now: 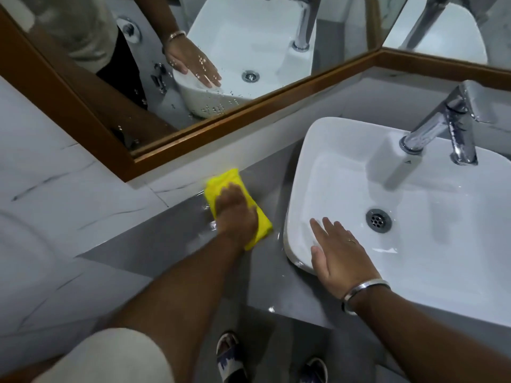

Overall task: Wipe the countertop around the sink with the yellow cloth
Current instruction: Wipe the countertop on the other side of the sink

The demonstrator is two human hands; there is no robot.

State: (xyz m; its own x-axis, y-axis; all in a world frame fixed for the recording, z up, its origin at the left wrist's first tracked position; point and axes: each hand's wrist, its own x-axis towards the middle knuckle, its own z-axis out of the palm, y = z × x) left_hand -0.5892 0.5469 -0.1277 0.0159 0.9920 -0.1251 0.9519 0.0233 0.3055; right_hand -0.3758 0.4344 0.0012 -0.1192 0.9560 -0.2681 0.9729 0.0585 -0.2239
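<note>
A folded yellow cloth [221,183] lies on the wet grey countertop [154,241] to the left of the white sink [345,167]. My left hand [235,214] presses down on the cloth, covering its middle, near the back wall. My right hand [336,252] rests flat with fingers spread on the sink's front left rim, holding nothing. A silver bangle circles that wrist.
A chrome tap [445,128] stands at the sink's back right and a drain [378,220] sits in the basin. A wood-framed mirror [193,134] runs along the back wall, reflecting the sink and hand. Marble-patterned wall tile [55,189] is at left. Sandalled feet [229,357] show below.
</note>
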